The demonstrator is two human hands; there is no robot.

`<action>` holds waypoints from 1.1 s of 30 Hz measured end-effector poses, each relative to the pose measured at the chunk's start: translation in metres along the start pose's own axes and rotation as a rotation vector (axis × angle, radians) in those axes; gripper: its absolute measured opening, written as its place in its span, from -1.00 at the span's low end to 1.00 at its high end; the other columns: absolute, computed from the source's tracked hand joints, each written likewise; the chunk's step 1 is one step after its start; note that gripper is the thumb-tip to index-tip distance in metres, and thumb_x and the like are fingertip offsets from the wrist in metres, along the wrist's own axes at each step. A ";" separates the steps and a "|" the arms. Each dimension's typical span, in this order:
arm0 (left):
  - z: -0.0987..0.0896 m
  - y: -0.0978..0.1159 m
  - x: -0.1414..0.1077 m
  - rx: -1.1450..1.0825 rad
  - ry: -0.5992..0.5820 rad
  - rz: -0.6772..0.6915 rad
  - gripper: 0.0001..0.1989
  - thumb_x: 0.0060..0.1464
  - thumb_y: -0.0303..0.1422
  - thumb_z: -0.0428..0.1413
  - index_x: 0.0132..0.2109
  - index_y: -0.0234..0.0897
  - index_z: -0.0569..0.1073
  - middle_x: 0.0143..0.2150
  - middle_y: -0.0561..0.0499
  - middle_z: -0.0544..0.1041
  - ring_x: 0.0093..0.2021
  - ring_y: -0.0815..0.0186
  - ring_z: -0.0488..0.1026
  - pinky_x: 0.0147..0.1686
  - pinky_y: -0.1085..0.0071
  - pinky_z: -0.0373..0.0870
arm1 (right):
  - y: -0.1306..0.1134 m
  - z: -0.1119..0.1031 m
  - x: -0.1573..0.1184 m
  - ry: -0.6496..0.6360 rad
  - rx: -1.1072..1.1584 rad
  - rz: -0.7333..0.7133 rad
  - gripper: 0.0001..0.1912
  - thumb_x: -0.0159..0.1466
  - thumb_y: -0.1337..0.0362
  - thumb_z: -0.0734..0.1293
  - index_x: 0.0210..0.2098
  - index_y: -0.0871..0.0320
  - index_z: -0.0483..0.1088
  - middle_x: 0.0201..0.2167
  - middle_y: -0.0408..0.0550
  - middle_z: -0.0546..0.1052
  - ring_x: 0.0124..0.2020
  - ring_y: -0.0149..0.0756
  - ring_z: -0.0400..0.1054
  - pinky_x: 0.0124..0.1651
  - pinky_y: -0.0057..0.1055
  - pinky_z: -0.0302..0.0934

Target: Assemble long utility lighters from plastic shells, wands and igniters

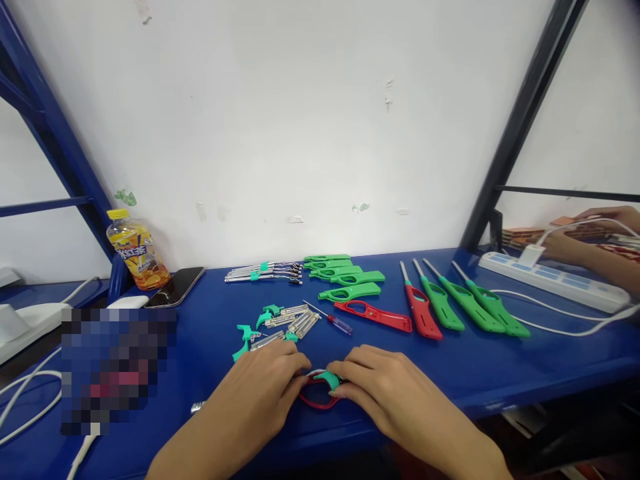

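Near the front edge, a red lighter housing (320, 403) lies between my two hands, its ring-shaped trigger opening showing. My left hand (267, 377) grips its left part, and a metal tube end (197, 407) sticks out beyond that hand. Thumb and fingers of my right hand (383, 383) pinch a teal trigger (329, 379) at the opening. The housing's outer parts are hidden under both hands. Just beyond my left hand are loose teal triggers (245, 331) and clear fuel tanks (303, 323). A screwdriver (340, 325) lies behind my hands, beside an empty red half-shell (375, 316).
Metal lighter tubes with wires (263, 272) and several green half-shells (350, 291) lie at the back. Assembled lighters (450, 303) are at right, near a power strip (555, 280). A bottle (137, 250) and phone (175, 287) stand left. Another person's hands (590, 247) show far right.
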State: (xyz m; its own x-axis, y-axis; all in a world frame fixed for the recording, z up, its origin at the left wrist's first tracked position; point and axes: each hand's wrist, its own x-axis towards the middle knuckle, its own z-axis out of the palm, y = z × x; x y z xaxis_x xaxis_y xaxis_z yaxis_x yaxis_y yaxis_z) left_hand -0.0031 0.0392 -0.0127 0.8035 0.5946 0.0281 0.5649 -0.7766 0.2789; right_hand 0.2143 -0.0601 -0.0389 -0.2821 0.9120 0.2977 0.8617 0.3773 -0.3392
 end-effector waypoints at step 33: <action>0.000 0.017 0.007 0.219 -0.127 -0.010 -0.73 0.48 -0.51 -0.04 -0.04 -0.24 0.56 -0.01 -0.08 0.60 -0.04 0.05 0.63 -0.09 0.14 0.54 | -0.004 0.005 -0.004 0.016 -0.019 0.059 -0.80 0.60 0.29 0.24 -0.09 0.02 0.50 -0.20 -0.15 0.52 -0.19 -0.22 0.49 -0.16 -0.31 0.27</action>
State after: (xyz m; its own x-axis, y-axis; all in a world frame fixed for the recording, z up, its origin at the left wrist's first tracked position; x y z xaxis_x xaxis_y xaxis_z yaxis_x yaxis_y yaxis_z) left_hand 0.0120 0.0302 -0.0083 0.8068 0.5826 -0.0981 0.5893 -0.8054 0.0640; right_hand 0.2096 -0.0644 -0.0427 -0.2242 0.9298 0.2918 0.8843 0.3199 -0.3400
